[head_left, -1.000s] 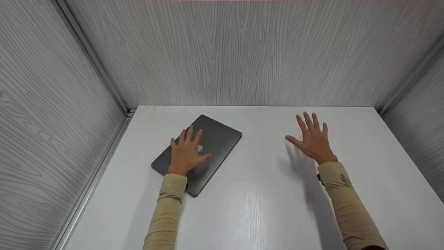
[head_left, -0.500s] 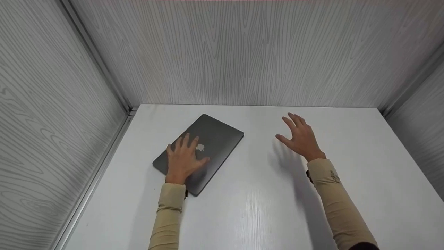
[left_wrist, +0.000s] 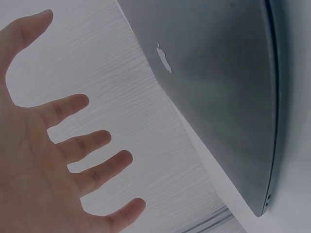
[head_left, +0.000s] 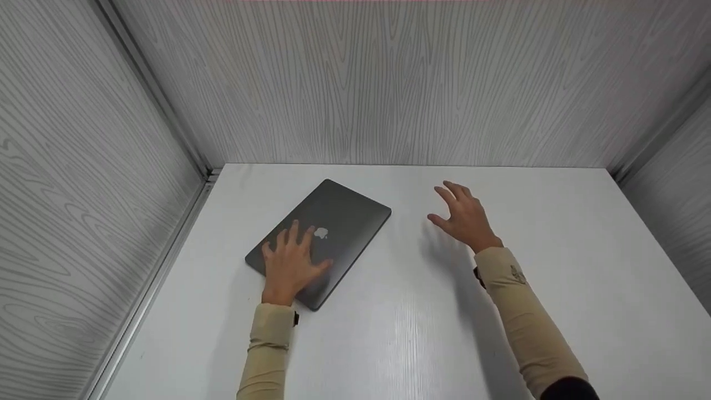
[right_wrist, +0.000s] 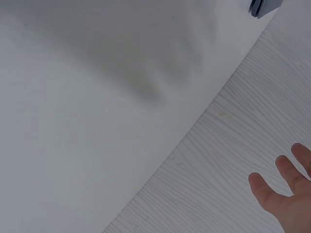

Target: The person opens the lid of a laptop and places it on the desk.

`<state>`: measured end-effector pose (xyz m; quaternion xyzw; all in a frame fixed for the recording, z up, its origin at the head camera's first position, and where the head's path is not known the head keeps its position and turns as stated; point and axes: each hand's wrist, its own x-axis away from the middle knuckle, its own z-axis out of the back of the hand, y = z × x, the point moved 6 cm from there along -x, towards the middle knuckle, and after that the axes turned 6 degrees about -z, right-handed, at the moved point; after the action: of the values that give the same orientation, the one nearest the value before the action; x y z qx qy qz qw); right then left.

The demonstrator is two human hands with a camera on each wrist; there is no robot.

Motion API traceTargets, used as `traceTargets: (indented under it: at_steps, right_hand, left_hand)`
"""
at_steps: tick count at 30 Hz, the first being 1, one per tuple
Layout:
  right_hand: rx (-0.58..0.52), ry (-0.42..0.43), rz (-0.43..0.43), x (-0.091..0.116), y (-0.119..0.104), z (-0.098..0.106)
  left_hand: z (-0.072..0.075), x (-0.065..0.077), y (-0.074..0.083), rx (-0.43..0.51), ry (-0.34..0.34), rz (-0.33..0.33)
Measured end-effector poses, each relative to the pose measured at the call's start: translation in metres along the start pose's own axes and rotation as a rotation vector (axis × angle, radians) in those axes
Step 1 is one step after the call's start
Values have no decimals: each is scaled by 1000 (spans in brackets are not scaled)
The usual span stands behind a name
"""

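Note:
A closed dark grey laptop point(head_left: 350, 222) with an apple logo lies slanted on the white table, left of the middle. My left hand point(head_left: 289, 269), fingers spread, hovers over its near left part; in the left wrist view a gap shows between the left hand point(left_wrist: 43, 165) and the laptop lid point(left_wrist: 218, 97). To the right of the laptop, my right hand point(head_left: 466, 221) hangs above the table, holding nothing, its fingers loosely bent and thumb apart. Only some fingers of the right hand point(right_wrist: 291, 194) show in the right wrist view, with a laptop corner point(right_wrist: 265, 7) at the top.
The white table point(head_left: 383, 350) meets a wood-grain back wall point(head_left: 355, 83). Another patterned panel point(head_left: 72, 194) stands on the left with a metal rail along its foot. A further panel point(head_left: 677, 189) bounds the right side.
My right hand has moved left towards the laptop, its fingers bending a little. The left hand has drawn back nearer to me over the lid, baring the logo. The laptop lies as before.

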<state>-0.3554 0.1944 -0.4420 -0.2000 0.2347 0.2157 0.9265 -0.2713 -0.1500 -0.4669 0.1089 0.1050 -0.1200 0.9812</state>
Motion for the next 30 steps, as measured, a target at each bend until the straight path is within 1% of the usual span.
traceTargets:
  at_steps: [5, 11, 15, 20, 24, 27, 30]
  right_hand:
    - [-36, -40, 18, -6, -8, -8]
    - [-132, -95, 41, -7, -14, -18]
    - [-170, -132, 48, -7, -17, -26]
    - [-193, -174, 34, -7, -21, -36]
    - [-192, -209, 6, -7, -24, -41]
    - [-198, -234, -8, -8, -26, -45]
    - [-209, -247, -14, -9, -29, -48]
  left_hand:
    - [0, 3, -1, -10, 4, 6]
    - [-3, 10, -4, 10, -48, 31]
    - [-4, 14, -6, 25, -69, 55]
    - [-3, 20, -9, 65, -95, 98]
    - [-4, 26, -10, 91, -93, 117]
    - [-4, 29, -11, 87, -91, 131]
    - [-5, 31, -11, 79, -102, 140]
